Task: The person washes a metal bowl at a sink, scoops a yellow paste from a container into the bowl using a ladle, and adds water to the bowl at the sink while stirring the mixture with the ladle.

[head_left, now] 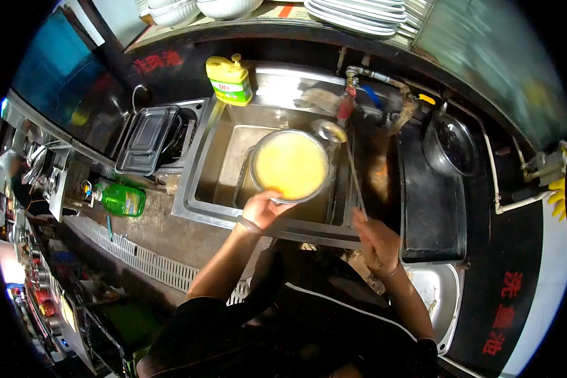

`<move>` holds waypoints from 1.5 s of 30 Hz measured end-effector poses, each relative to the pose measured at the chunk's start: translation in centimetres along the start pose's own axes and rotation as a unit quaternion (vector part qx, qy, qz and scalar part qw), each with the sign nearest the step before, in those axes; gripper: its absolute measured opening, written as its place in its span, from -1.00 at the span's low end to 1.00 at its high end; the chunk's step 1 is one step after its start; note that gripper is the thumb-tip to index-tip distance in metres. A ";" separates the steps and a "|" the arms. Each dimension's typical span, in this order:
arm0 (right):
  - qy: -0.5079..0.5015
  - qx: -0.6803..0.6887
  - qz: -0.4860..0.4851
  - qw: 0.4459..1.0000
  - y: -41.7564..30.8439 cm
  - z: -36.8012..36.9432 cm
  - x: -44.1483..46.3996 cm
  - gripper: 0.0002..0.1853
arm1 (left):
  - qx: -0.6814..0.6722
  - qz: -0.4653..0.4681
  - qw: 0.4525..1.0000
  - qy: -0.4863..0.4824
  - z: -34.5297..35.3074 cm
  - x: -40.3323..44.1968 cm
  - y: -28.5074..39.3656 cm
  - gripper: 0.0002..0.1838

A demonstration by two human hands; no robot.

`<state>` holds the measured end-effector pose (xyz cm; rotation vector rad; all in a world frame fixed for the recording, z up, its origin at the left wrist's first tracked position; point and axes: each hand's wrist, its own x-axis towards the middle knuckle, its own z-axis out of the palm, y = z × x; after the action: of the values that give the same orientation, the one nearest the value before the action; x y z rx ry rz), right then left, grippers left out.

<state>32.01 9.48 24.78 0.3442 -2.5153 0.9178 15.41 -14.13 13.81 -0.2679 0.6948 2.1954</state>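
Observation:
My left hand is closed on the near rim of a round metal bowl. Yellow liquid fills the bowl, which is over the steel sink. On the right, my right hand is wrapped round the long thin handle of a ladle. The ladle's round head lies just beyond the bowl's far right side, near the sink's edge. Whether the ladle touches the bowl I cannot tell.
A yellow jug stands at the sink's far left corner. Taps project behind the sink. Dark trays and a metal pan are to the right. A green bottle is at left. Plates are stacked above.

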 end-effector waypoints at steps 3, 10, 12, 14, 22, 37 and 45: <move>0.090 0.025 0.081 0.992 0.7 -0.1 -1.4 -0.76 | 0.003 -0.005 1.000 0.012 -0.3 0.1 0.1 -0.56; 0.150 0.113 0.243 0.952 0.6 -0.9 -5.1 -0.74 | 0.012 -0.015 0.999 0.026 -1.1 0.1 0.0 -0.50; 0.143 0.108 0.262 0.948 0.9 -0.7 -6.5 -0.72 | 0.019 -0.015 0.999 0.031 -1.6 0.2 0.0 -0.51; 0.142 0.117 0.279 0.943 1.1 -0.4 -7.7 -0.72 | 0.024 -0.011 0.999 0.035 -1.7 0.3 -0.2 -0.52; 0.128 0.170 0.329 0.920 0.8 0.0 -9.3 -0.67 | 0.056 0.001 0.996 0.074 -1.5 0.1 -0.2 -0.51; 0.148 0.182 0.272 0.933 1.6 1.4 -10.3 -0.75 | 0.063 0.016 0.995 0.079 -0.3 0.2 0.5 -0.51; 0.156 0.191 0.289 0.925 1.9 1.8 -10.9 -0.74 | 0.078 0.012 0.993 0.093 0.8 0.4 0.9 -0.53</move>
<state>40.29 10.61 17.29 -0.4336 -2.1496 1.5536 14.47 -13.89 14.70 -0.3879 0.9716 2.1421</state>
